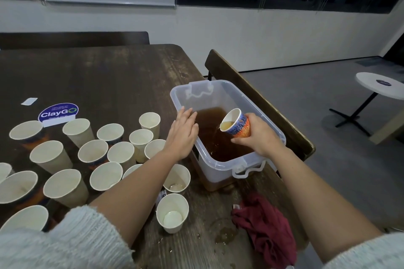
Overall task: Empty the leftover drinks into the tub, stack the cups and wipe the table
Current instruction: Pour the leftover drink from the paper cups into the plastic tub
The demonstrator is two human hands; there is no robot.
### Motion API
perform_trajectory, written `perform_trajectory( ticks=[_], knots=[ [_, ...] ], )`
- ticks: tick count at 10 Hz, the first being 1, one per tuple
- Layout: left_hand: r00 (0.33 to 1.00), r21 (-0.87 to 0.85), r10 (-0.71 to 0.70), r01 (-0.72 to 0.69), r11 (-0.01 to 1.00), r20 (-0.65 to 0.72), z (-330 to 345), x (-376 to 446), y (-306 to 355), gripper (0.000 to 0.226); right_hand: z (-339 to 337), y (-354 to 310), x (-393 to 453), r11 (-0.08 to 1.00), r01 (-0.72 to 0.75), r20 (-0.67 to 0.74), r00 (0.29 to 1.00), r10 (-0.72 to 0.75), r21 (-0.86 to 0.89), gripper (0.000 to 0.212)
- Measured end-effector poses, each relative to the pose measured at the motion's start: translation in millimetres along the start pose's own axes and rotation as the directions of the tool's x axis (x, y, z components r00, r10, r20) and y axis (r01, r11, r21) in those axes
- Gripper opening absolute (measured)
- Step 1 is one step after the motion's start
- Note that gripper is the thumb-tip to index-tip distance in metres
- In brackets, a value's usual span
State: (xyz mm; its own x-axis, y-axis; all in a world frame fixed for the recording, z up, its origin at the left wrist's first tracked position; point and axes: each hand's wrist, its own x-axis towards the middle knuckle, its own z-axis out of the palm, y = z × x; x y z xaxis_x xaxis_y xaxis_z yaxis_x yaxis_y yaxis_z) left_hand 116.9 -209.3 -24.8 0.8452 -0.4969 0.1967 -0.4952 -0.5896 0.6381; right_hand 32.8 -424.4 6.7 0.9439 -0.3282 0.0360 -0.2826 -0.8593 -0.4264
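Open paper cups (65, 186) crowd the left part of the dark tabletop (105, 72). The left hand (182, 132), fingers straight, rests on the left rim of the clear tub (218, 166) at the tabletop's right edge. The right hand (256, 135) grips a patterned cup (237, 123) tilted over the tub's brown liquid. A maroon cloth (266, 228) lies near the front right corner.

Right hand (256, 137) grips a patterned paper cup (237, 123), tipped mouth-down over the clear plastic tub (220, 167); pale liquid at the cup's lip, brown liquid pooled in tub. Left hand (182, 133) flat, fingers straight, on tub's near rim. Many upright cups (65, 188) crowd the dark wooden table (98, 76). Maroon cloth (265, 227) crumpled beside a small spill (225, 233).
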Motion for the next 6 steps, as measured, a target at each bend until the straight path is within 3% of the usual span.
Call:
perform_trajectory(
  ticks=[6],
  knots=[
    [1.0, -0.021, -0.008, 0.009, 1.0, 0.007, 0.8, -0.6, -0.6, 0.047, 0.4, 1.1, 1.4, 0.999, 0.019, -0.007, 1.0, -0.019, -0.027, 0.078]
  ],
)
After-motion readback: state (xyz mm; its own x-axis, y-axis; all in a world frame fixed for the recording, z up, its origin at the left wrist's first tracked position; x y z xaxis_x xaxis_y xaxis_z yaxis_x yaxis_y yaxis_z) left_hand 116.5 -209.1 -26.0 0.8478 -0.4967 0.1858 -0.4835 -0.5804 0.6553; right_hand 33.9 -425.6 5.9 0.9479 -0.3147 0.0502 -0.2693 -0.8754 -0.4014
